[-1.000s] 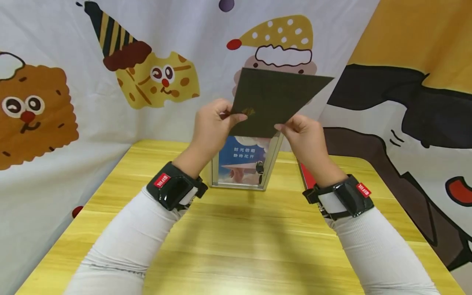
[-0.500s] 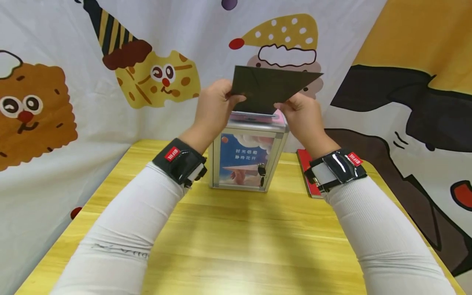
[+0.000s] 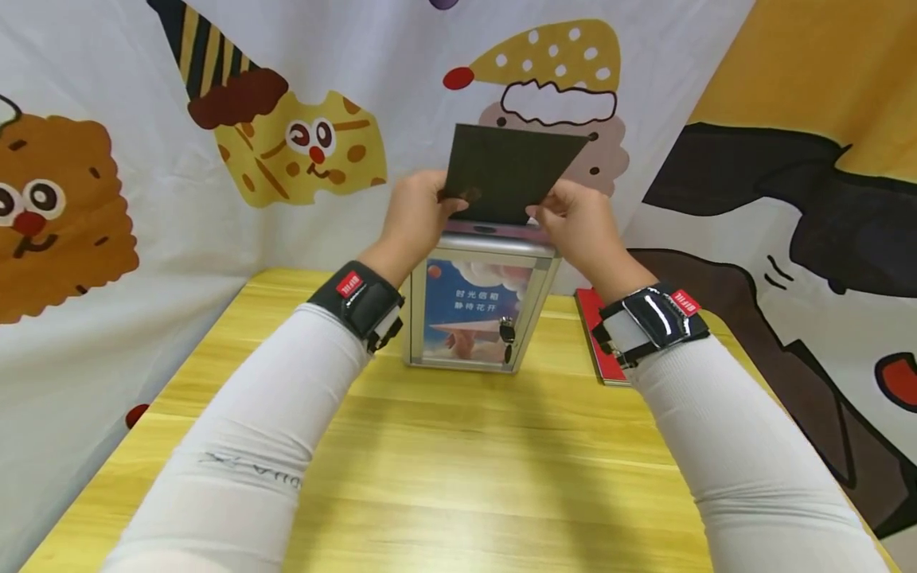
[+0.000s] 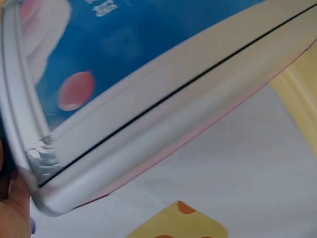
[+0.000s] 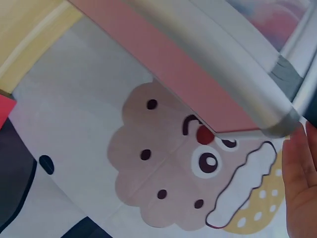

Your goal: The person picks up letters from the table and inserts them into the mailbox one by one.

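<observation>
A flat dark green envelope (image 3: 512, 171) stands tilted over the top of a metal-framed letter box (image 3: 476, 310), its lower edge right at the box's pink top. My left hand (image 3: 418, 208) pinches the envelope's lower left side between thumb and fingers. Its lower right edge is pinched by my right hand (image 3: 582, 221). In the left wrist view the box's silver edge (image 4: 148, 119) fills much of the frame, with part of my left hand (image 4: 15, 208) beside its corner. Seen from the right wrist, my right hand (image 5: 301, 183) is next to the other top corner.
The box stands at the back of a yellow wooden table (image 3: 444, 461), with a lock and keys (image 3: 507, 330) on its front. A red book-like object (image 3: 605, 342) lies to its right. Behind hangs a printed cartoon curtain (image 3: 423, 72).
Both hands have brought the envelope down onto the box's top and slightly left. The pink top, covered by the envelope at first, now shows beneath it.
</observation>
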A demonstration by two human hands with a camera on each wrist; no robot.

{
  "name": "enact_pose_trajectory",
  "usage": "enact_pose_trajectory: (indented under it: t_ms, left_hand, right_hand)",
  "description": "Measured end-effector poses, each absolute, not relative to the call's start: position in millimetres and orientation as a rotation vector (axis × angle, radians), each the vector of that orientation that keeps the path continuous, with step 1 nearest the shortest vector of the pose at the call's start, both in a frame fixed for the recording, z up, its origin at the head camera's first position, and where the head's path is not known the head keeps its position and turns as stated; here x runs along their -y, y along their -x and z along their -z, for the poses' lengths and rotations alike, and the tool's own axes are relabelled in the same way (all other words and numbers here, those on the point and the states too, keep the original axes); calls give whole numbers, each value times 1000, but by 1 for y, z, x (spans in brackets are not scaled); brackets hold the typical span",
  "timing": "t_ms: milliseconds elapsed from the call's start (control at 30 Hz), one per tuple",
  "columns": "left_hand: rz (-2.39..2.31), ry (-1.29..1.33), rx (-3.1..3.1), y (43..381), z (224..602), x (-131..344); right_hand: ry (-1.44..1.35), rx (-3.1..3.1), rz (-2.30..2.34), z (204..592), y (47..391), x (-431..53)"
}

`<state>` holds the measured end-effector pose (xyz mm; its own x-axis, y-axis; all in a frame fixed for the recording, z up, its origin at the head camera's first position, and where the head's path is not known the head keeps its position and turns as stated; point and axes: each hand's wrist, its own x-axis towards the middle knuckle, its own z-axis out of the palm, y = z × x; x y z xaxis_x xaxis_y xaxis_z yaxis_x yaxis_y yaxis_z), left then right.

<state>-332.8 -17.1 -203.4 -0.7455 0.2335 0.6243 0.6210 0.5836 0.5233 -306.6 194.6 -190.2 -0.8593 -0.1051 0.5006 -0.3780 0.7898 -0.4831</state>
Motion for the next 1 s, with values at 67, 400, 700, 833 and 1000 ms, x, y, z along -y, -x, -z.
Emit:
enact_pose_trajectory:
  t_ms: [67,400,700,833,1000]
  left_hand:
    - [1063,662,2336,336,206,18]
    - [1056,623,2433,342,208,17]
    - [1098,612,2435,339,208,14]
    - [1148,581,2418,332,205,16]
    - [1178,569,2372,326,197,17]
  right_hand:
    - [-380,2482,-817,187,304,-195]
    - [-427,2327,-859,169,293,-192]
    - [-423,2362,-748,173,296,-196]
    - [-418,2382,-722,178,301,-197]
    - [-404,2432,-728,185,308,-198]
